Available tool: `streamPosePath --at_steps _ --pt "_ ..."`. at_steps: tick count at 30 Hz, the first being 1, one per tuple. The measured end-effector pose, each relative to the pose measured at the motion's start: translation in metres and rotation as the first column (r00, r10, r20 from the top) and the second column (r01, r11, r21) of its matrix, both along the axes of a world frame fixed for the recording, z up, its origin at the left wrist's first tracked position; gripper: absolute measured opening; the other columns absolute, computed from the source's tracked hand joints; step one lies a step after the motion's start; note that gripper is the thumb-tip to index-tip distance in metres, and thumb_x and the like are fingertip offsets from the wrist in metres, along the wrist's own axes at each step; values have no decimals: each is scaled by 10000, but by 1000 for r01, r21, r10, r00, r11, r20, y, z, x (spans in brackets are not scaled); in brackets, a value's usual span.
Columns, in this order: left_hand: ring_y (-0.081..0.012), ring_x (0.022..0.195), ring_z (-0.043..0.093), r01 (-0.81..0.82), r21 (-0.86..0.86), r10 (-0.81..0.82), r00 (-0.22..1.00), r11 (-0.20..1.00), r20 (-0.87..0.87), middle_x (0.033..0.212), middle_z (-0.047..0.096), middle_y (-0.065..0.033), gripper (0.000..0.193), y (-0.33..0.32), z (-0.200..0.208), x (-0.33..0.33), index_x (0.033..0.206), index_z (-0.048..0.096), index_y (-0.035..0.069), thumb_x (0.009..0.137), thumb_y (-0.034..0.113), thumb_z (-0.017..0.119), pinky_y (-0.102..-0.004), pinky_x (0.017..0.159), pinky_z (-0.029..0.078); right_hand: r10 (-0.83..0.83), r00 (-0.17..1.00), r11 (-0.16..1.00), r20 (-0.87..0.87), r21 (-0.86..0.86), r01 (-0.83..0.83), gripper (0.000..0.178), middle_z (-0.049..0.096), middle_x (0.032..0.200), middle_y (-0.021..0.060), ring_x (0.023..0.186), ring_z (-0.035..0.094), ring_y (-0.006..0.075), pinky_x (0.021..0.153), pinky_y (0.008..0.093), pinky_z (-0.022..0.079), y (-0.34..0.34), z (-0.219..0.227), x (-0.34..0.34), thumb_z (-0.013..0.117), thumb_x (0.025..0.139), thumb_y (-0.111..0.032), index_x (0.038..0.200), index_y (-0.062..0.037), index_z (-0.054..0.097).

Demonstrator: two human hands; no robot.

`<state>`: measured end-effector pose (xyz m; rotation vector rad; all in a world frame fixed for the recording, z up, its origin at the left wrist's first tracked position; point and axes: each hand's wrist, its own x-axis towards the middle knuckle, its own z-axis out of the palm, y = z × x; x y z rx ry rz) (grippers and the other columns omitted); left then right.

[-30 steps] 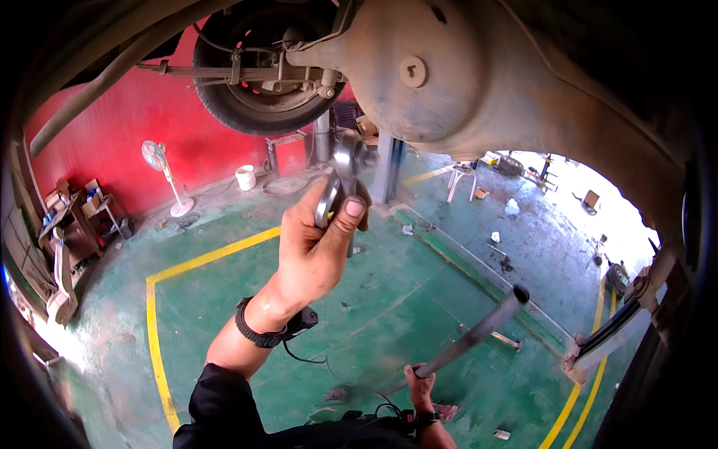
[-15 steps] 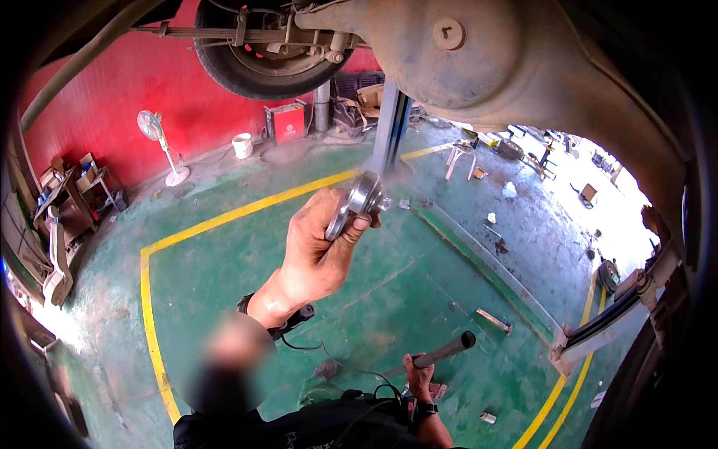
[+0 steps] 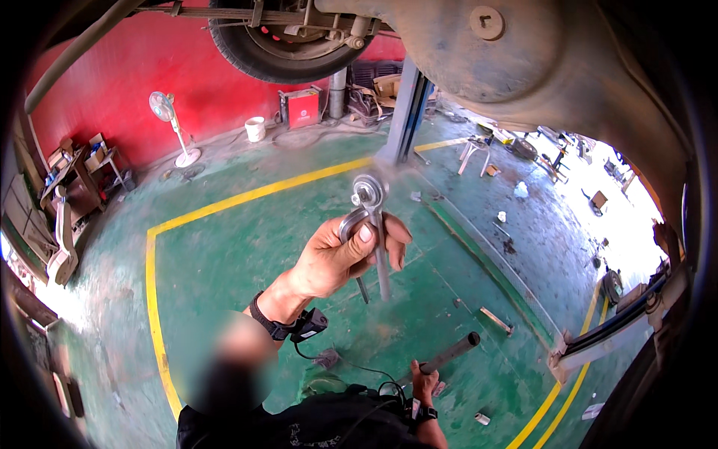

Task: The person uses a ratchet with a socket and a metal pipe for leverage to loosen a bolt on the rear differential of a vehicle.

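Raised in front of me, my left hand (image 3: 318,262) closes round a ratchet wrench (image 3: 368,193), thumb against it. Its round head points up with the square drive showing, and the handle runs down past my fingers. A second shiny curved metal piece (image 3: 349,224) is pinched beside it, and a thin dark rod end shows below the fingers; whether these two belong together I cannot tell. Low on the right, my right hand (image 3: 424,382) wraps round a long grey metal pipe (image 3: 452,352), its open end tilted up and away to the right.
Overhead hang a rusty axle housing (image 3: 449,56) with a plug and a tyre (image 3: 288,52). A blue lift post (image 3: 407,112) stands ahead, with a lift arm (image 3: 621,333) at right. A fan (image 3: 176,127), white bucket (image 3: 255,129) and red machine (image 3: 303,108) line the red wall.
My left hand has turned and lowered slightly, so the ratchet's head now faces me and its handle shows below. My right hand still holds the pipe. The view has shifted a little.
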<state>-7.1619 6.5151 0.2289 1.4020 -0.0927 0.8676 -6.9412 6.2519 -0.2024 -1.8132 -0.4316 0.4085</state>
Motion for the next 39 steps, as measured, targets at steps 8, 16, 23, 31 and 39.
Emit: streamPosePath --at_steps 8,16,23,31,39 --pt "-92 514 384 221 -150 -206 972 964 113 747 605 -138 494 5 -11 -8 1132 566 -92 997 377 489 -229 406 230 4 1000 999 -6 -33 -4 238 605 669 17 631 545 129 632 313 468 -13 -25 6 800 769 -183 750 -17 630" --pt "-99 463 387 327 -224 -292 940 918 174 727 597 -153 484 3 -15 -13 1068 565 -104 988 370 512 -223 381 250 2 999 1000 44 -17 -1 223 618 707 20 642 556 124 625 305 468 -20 -36 6 800 776 -180 744 -39 630" --pt "-140 609 501 394 -188 -346 907 900 240 761 621 -209 442 1 -20 -19 1075 570 -94 1020 326 448 -200 404 247 39 999 997 22 -69 -38 216 654 791 74 811 620 181 793 357 487 -26 -45 7 795 775 -156 757 -21 627" --pt "-176 590 600 224 -257 -193 971 940 141 758 589 -133 391 -9 -13 -23 951 586 -49 940 341 607 -221 400 291 40 997 988 58 -149 -31 235 669 780 72 767 624 170 760 344 484 -35 -50 10 796 776 -202 768 -15 654" --pt "-177 687 642 6 -291 17 997 957 76 864 618 -102 301 -17 -14 -19 976 585 -8 875 244 715 -219 449 318 116 991 968 70 -233 -97 275 666 724 70 802 634 206 805 384 475 -52 -45 7 816 744 -270 746 -33 676"
